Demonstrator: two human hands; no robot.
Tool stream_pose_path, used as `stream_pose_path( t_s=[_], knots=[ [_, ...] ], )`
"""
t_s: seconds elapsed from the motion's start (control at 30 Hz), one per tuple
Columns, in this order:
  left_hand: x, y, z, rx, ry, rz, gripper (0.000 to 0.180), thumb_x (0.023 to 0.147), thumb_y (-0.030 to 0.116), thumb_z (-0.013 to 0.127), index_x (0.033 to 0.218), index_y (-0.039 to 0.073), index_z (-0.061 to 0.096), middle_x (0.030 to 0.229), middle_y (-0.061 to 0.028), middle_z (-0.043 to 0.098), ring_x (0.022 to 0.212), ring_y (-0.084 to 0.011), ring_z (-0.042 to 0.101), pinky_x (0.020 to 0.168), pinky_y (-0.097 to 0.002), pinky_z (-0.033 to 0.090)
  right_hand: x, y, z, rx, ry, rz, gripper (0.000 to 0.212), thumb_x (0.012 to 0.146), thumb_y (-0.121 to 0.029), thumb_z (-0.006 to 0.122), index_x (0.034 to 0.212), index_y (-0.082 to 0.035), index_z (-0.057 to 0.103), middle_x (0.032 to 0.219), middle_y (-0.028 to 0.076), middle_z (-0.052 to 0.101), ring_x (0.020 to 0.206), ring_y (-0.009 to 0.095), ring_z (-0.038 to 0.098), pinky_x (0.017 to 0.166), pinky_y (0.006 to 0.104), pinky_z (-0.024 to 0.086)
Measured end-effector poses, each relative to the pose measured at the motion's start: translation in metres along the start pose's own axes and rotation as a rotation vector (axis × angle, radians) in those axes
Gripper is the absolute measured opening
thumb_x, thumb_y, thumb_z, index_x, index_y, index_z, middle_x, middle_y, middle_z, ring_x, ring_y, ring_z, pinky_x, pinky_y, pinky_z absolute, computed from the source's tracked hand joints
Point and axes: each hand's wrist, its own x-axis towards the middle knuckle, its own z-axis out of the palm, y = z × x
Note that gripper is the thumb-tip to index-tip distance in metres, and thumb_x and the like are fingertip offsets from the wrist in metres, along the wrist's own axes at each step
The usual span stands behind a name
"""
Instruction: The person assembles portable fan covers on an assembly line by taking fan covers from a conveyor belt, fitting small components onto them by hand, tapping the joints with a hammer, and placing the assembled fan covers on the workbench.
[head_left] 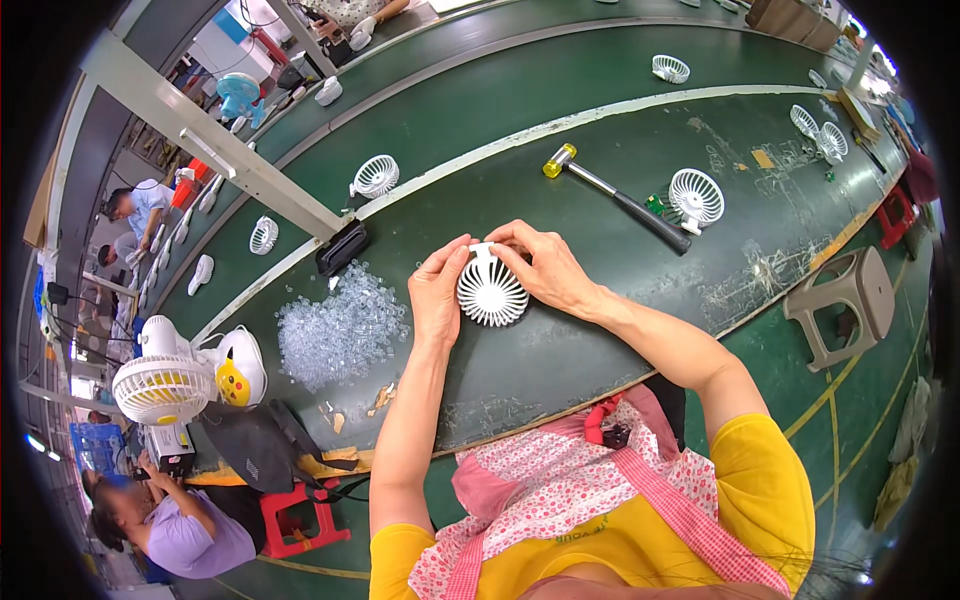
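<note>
A small white round fan housing with radial ribs [493,292] lies on the dark green worktable in front of me, its short neck pointing away. My left hand [437,295] is closed at the left of that neck, thumb and fingers pinching it. From the other side my right hand [548,265] grips the neck and the rim next to it. What the fingertips cover at the neck is hidden. To the left of my left hand spreads a heap of small clear plastic pieces [342,325].
A hammer with a yellow head [620,195] lies beyond my right hand, beside another white fan housing [695,198] with a small green part. White fan parts [376,176] rest on the conveyor belt [480,90]. A desk fan [162,385] stands left; a stool [845,305] right. Other people sit leftward.
</note>
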Motion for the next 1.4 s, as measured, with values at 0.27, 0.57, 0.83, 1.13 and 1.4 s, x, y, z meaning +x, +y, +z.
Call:
stream_pose_path(
  t_s=[0.27,0.57,0.83,1.13,1.4],
  knots=[
    [-0.012,-0.002,0.014,0.578,-0.009,0.456,0.020,0.093,0.002,0.065,0.112,-0.003,0.071,0.113,-0.0100,0.071,0.099,-0.0132,0.066,0.090,-0.0261,0.052,0.001,0.008,-0.009,-0.056,0.023,-0.079,0.016,0.097,-0.009,0.061,0.108,0.003,0.061,0.090,0.013,0.070,0.080,0.018,0.070,0.070,0.0297,0.055],
    [0.000,-0.010,0.002,0.039,-0.058,0.146,0.019,0.094,0.006,0.067,0.111,-0.003,0.068,0.102,-0.0058,0.070,0.091,-0.0101,0.064,0.083,-0.0244,0.052,0.004,0.009,-0.006,0.141,0.006,-0.072,0.018,0.097,-0.011,0.061,0.109,0.002,0.062,0.094,0.012,0.070,0.085,0.019,0.067,0.077,0.0317,0.053],
    [0.003,-0.018,0.003,0.553,-0.014,0.383,0.030,0.091,0.008,0.070,0.121,0.005,0.068,0.121,-0.0060,0.064,0.101,-0.0121,0.059,0.088,-0.0263,0.047,0.035,0.015,-0.027,0.120,0.030,-0.041,0.016,0.097,-0.011,0.062,0.108,0.001,0.063,0.096,0.004,0.067,0.090,0.010,0.062,0.083,0.0268,0.050],
    [0.016,-0.033,0.005,0.814,0.086,0.510,0.029,0.092,0.012,0.069,0.120,0.006,0.066,0.116,-0.0088,0.065,0.102,-0.0201,0.059,0.085,-0.0309,0.049,0.149,0.096,-0.062,-0.697,0.532,-0.354,0.018,0.091,-0.014,0.063,0.108,-0.008,0.063,0.112,0.013,0.063,0.104,0.034,0.059,0.084,0.0474,0.047],
    [0.015,-0.033,0.005,0.887,0.047,0.567,0.030,0.090,0.009,0.070,0.119,0.005,0.065,0.116,-0.0100,0.065,0.101,-0.0225,0.059,0.083,-0.0319,0.050,0.196,0.120,0.038,-0.665,0.054,-0.101,0.035,0.092,-0.024,0.060,0.121,-0.004,0.059,0.119,0.021,0.059,0.101,0.042,0.064,0.086,0.0530,0.052]
  ],
)
